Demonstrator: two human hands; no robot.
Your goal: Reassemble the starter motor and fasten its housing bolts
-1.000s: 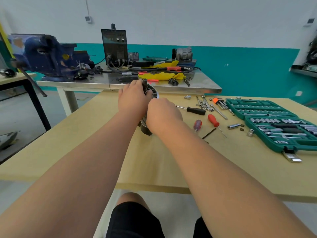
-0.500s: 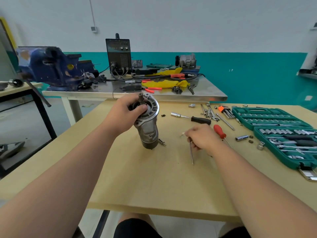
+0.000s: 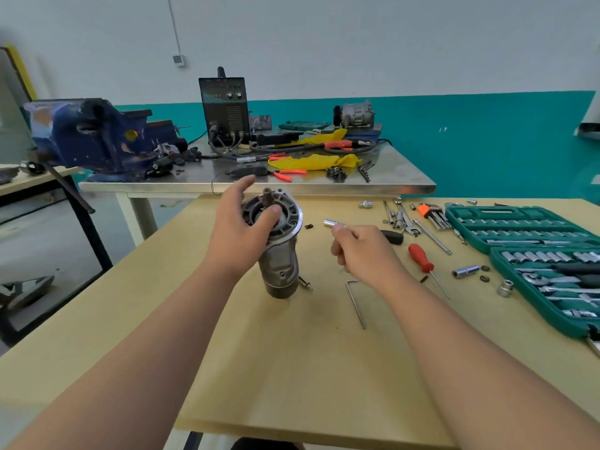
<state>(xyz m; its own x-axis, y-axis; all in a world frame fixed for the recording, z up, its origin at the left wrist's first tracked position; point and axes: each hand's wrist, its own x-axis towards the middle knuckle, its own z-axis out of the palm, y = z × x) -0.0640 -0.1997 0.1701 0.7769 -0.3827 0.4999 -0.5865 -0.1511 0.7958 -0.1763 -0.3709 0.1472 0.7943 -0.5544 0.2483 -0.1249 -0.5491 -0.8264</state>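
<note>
The left hand (image 3: 238,237) is resting against the upper end of the starter motor (image 3: 281,264). Its thumb is lying across the motor's end face beside the protruding shaft, its palm is touching the side of the end housing, and the one finger in view is pointing up, straight and clear of the rim. The other fingers are hidden.

The right hand (image 3: 365,251) is hovering to the right of the motor, apart from it. Its fingers are curled and its thumb and forefinger are pressing together. Whether they are pinching anything cannot be told.

The starter motor is standing upright on the wooden table (image 3: 292,368), shaft end up. A small bolt (image 3: 305,283) is lying just beside its base.

A nut driver (image 3: 393,237) is lying behind the right hand, its silver tip showing near the fingertips. An L-shaped hex key (image 3: 355,303) is lying below the hand, and a red screwdriver (image 3: 421,257) to its right. A loose socket (image 3: 465,271) is lying between the screwdriver and the open green socket set case (image 3: 519,228).

A steel bench (image 3: 389,186) is standing behind the table, carrying a blue vise (image 3: 94,134) and a welding machine (image 3: 224,105).
</note>
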